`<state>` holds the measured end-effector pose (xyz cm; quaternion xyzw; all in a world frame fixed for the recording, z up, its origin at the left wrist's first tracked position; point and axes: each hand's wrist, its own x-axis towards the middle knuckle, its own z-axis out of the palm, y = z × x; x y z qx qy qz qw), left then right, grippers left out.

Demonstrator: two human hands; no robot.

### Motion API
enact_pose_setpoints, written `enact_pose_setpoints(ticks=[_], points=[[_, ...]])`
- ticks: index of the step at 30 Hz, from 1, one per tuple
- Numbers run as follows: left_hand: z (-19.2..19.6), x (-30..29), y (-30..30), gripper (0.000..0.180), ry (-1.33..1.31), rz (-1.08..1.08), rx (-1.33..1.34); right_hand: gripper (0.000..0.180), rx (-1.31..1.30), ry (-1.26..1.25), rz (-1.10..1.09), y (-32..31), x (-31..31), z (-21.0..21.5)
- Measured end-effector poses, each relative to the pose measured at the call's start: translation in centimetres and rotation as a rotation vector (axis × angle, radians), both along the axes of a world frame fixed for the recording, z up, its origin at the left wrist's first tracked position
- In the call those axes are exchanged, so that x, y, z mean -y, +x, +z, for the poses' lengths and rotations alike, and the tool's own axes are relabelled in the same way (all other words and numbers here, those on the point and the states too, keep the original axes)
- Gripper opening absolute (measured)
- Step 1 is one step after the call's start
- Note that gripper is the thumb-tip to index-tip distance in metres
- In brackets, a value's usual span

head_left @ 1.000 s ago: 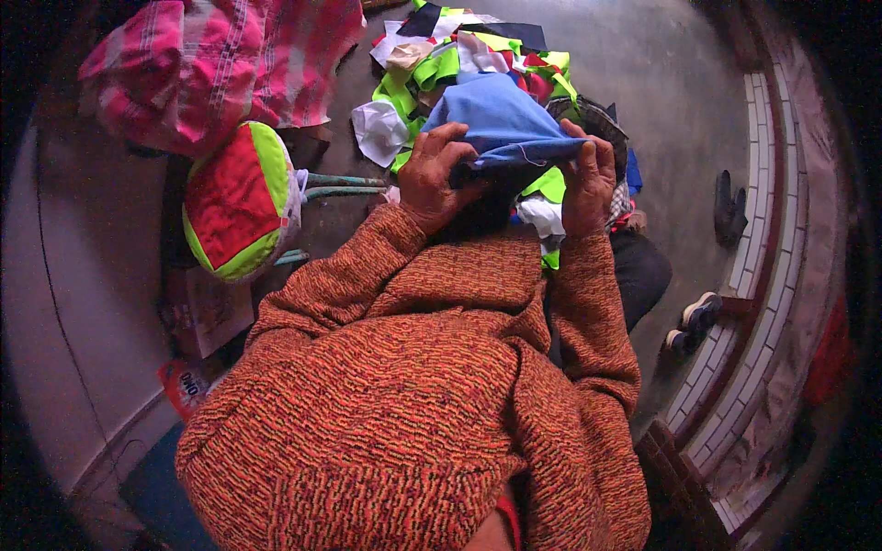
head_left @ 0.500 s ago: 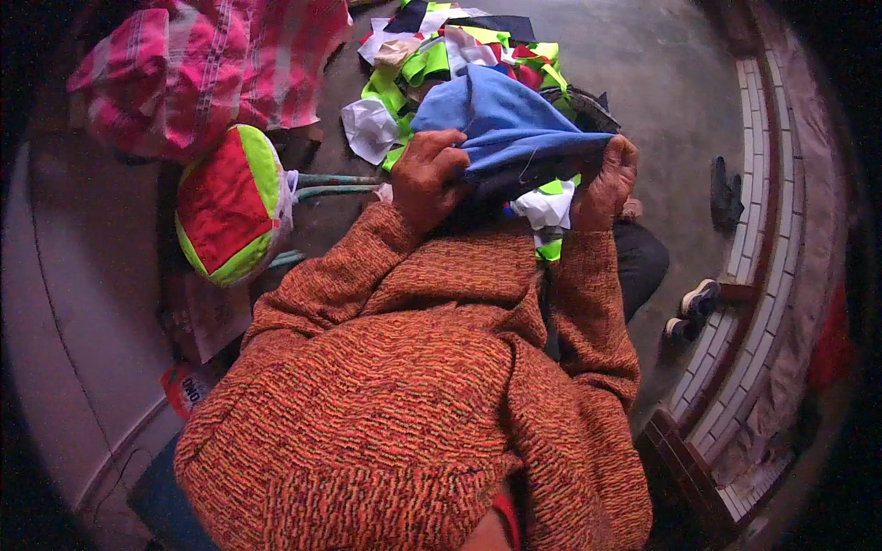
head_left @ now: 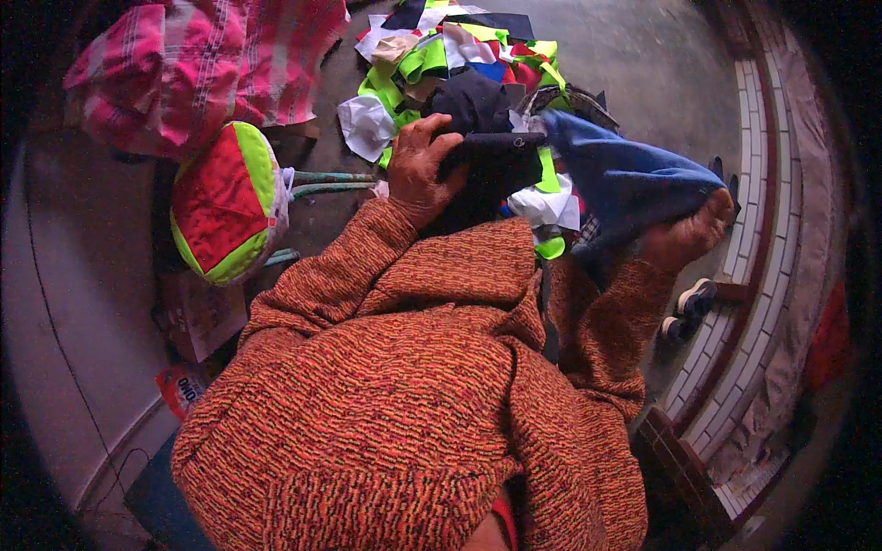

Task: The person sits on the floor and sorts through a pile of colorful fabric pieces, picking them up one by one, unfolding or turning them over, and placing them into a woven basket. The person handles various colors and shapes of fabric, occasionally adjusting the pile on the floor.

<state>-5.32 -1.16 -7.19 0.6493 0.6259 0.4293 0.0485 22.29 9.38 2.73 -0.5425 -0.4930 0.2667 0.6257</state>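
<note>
My right hand is closed on one end of a blue cloth, which stretches out to the left over the floor, close to the scrap pile. My left hand has its fingers curled on a black cloth in front of my body, and the blue cloth is out of its grasp. A straight folded edge runs along the black cloth to the right of the left fingers. Where the left fingertips meet the cloth is partly hidden.
Beyond the hands lies a pile of fabric scraps in neon, white, red and black. At left are a red-and-neon padded stool with metal legs and a pink checked cloth. Shoes stand by the tiled step at right.
My left hand has let go of the blue cloth and is now on the black cloth. The right hand has carried the blue cloth to the right and slightly nearer.
</note>
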Motion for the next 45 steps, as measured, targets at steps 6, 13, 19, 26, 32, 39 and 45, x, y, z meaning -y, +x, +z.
enact_pose_setpoints(ticks=[6, 13, 19, 26, 32, 39, 45], points=[[-0.9, -0.2, -0.2, 0.03, -0.004, -0.01, 0.022, 0.035, -0.135, -0.162, 0.505, -2.2, 1.9, -1.8], [1.6, -1.0, 1.2, 0.024, 0.073, -0.207, 0.051, 0.063, -0.018, -0.434, 0.942, -5.9, 4.5, -4.4], [1.1, 0.3, 2.8, 0.022, -0.027, -0.423, 0.094, 0.047, 0.4, -0.252, 1.016, -6.5, 5.0, -6.3], [0.8, 0.3, 2.5, 0.025, -0.002, -0.436, 0.188, 0.029, 0.035, -0.388, 0.97, -3.0, 4.2, -5.2], [0.8, 0.1, 2.2, 0.024, 0.095, -0.181, 0.036, 0.022, 0.274, 0.177, 0.465, 1.2, 0.9, -1.4], [0.1, -0.3, 2.0, 0.017, -0.015, -0.245, -0.093, 0.021, 0.279, 0.297, 0.167, 4.1, -0.8, 3.3], [0.0, -0.7, 1.8, 0.017, -0.063, -0.26, -0.088, 0.021, 0.286, 0.35, 0.138, 4.8, -1.7, 4.2]])
